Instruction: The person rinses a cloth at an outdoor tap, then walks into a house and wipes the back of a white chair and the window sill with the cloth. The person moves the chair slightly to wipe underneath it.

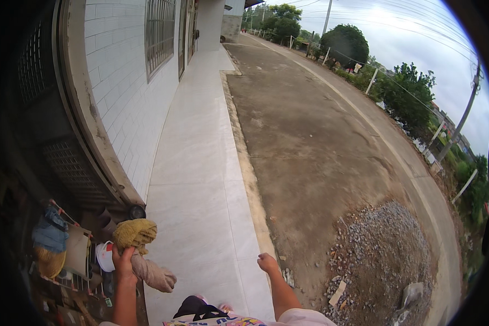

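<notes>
In the lower left of the head view, my left hand (124, 263) grips two bunched cloths. One is an olive-yellow towel (134, 233), rolled up above the fingers. A pinkish-beige cloth (154, 274) hangs out of the fist to the right, over the pale tiles. My right hand (267, 263) is closed in a loose fist above the walkway's outer edge, with nothing visible in it. Below me are my feet in sandals (225, 307), partly hidden by my printed clothing (216, 322) and a black item at my waist.
A white-tiled walkway (195, 163) runs ahead beside a white wall (118, 81) with a barred window (160, 36). At left, a rack (75, 250) with clothes and a white bucket (105, 256) stand by a doorway. Gravel (383, 240) is heaped on the concrete at right.
</notes>
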The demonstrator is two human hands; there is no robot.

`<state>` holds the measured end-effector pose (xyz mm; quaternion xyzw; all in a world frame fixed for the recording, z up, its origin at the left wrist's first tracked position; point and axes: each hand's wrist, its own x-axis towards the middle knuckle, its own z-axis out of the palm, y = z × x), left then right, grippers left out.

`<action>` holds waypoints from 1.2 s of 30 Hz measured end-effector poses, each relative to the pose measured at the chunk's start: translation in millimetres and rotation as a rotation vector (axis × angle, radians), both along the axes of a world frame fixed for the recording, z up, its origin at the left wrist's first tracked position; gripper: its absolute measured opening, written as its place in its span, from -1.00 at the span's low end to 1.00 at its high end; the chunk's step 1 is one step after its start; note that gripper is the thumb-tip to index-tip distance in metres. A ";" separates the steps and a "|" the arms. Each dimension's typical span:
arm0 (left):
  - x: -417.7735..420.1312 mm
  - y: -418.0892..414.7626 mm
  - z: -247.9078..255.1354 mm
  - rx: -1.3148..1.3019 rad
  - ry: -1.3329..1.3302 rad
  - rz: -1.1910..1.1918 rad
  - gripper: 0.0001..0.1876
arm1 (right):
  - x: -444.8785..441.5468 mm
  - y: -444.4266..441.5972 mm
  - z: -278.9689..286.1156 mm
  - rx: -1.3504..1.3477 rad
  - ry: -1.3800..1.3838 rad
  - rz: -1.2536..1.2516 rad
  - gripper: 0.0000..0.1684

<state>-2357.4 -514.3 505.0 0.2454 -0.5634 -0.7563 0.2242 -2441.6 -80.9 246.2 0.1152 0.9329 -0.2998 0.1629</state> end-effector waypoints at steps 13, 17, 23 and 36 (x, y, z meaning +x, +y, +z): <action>-310.0 -71.3 -32.4 0.095 -0.053 -0.049 -0.59 | -124.1 32.3 -66.0 0.249 -0.592 0.103 -0.60; -412.0 -75.9 -56.2 -0.035 -0.098 -0.094 -0.57 | -79.3 77.6 -46.3 0.289 -0.860 -0.324 -0.60; -558.2 -79.3 -91.5 -0.281 -0.203 -0.054 -0.51 | -218.7 74.7 -72.3 0.245 -1.009 -0.400 -0.56; -820.4 -139.4 -122.1 -0.200 -0.263 0.120 -0.58 | -941.4 -143.5 73.4 -0.268 0.299 0.115 -0.67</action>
